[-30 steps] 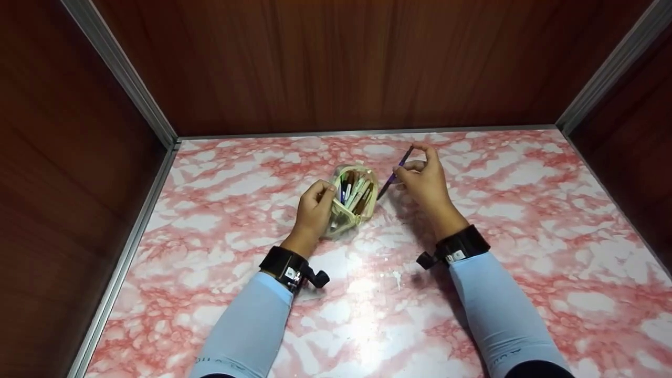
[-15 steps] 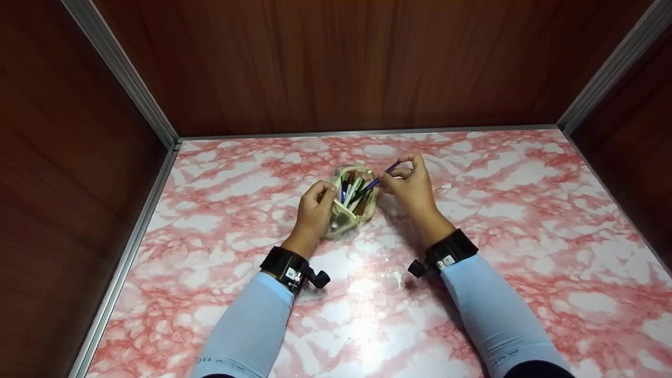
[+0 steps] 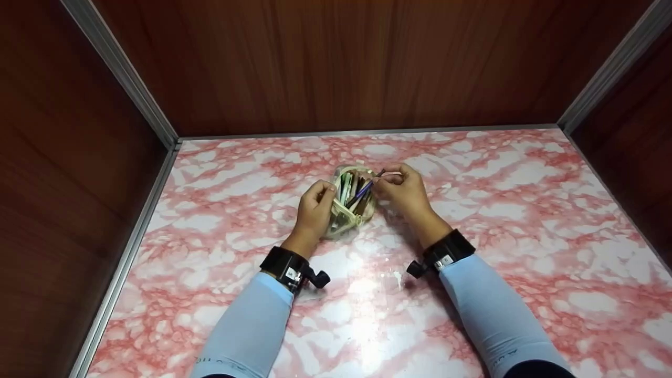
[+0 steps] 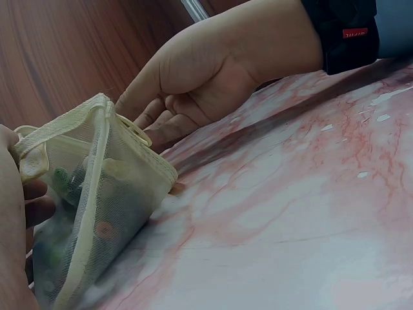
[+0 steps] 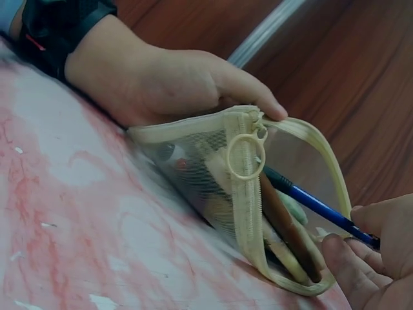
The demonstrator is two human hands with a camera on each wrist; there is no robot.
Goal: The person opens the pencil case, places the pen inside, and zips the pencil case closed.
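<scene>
A cream mesh pencil pouch [image 3: 342, 224] stands on the table, unzipped, with its mouth facing up. My left hand [image 3: 313, 207] pinches the pouch's left rim. Between the thumb and fingers of my right hand [image 3: 405, 190] is a blue-purple pen [image 5: 319, 208], slanting over the right rim with its dark lower end inside the mouth. Several pens and brown pencil-like sticks [image 5: 287, 223] fill the pouch. A round zipper pull [image 5: 246, 157] hangs at its near corner. In the left wrist view, mesh [image 4: 122, 194] blurs the contents.
The table [image 3: 504, 294] has a red and white marbled top. Dark wood-grain panels [image 3: 336, 63] enclose it at the back and sides, edged by metal strips [image 3: 126, 84]. Each wrist wears a black strapped camera mount [image 3: 449, 251].
My right hand has moved left and down with the pen, from beside the pouch to its rim; the pen's lower end is now inside. The left hand keeps its hold.
</scene>
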